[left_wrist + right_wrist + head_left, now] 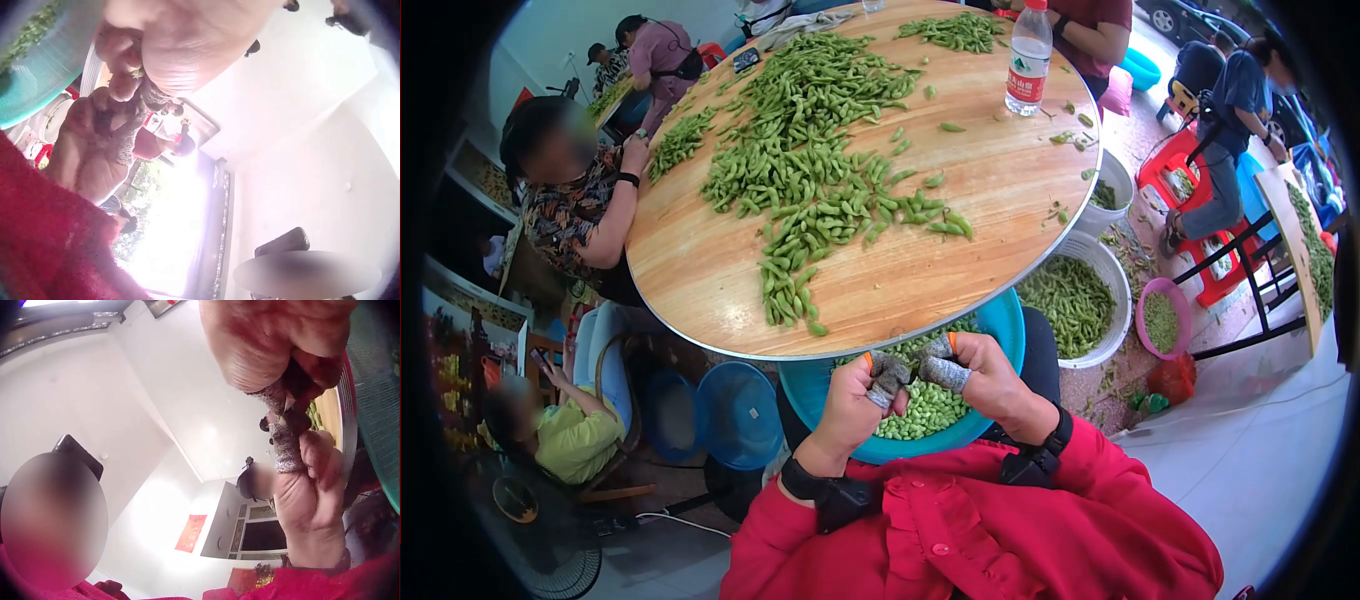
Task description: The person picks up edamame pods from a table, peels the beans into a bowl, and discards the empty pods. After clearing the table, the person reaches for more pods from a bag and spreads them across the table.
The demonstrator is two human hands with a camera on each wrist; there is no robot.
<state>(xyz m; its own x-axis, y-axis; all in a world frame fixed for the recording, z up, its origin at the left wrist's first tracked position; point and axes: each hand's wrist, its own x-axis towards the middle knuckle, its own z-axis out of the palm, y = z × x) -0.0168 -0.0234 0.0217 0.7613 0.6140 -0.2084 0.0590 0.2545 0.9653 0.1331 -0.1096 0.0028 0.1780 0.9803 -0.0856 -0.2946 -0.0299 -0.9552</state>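
Note:
Both my hands meet fingertip to fingertip over a teal basin (1012,335) at the table's near edge. Grey knitted covers with orange trim wrap the thumbs of my left hand (848,408) and right hand (1002,385). Their fingers are curled and pinch a green bean pod (137,73), of which only a small bit shows at the tips in the left wrist view; the rest is hidden by the fingers. Below them, shelled green beans (925,412) fill the basin. A long heap of unshelled pods (790,130) lies on the round wooden table (970,250).
A water bottle (1028,65) stands at the table's far right. On the floor to the right are a white bucket of pods (1068,300) and a pink basin (1163,318). A blue tub (740,415) stands at left. Several people sit or stand around.

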